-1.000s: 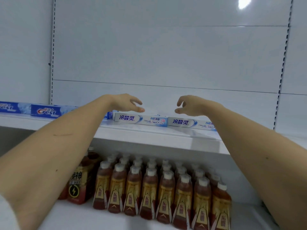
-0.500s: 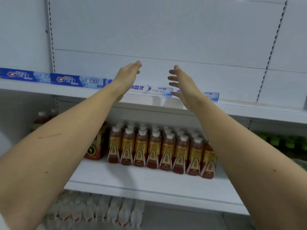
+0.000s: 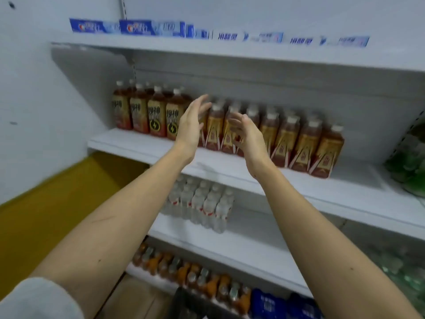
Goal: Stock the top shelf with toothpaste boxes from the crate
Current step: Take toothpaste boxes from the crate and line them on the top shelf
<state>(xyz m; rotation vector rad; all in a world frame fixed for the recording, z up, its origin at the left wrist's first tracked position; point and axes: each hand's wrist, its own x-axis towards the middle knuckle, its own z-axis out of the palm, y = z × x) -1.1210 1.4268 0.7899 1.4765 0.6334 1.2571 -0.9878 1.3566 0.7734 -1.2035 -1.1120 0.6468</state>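
Rectangular toothpaste boxes (image 3: 220, 34) along smooth white top shelf (image 3: 230, 52)

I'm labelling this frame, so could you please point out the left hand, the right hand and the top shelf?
left hand (image 3: 189, 126): head view, back of hand.
right hand (image 3: 249, 137): head view, palm.
top shelf (image 3: 161, 46): head view, front edge.

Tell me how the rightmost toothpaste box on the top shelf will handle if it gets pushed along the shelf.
The rightmost toothpaste box lies flat on its long side, so it will probably slide rather than tip or roll. It looks like thin cardboard, likely light and fairly stiff, though a hard squeeze might dent it. A push at one end may swing it askew on the top shelf.
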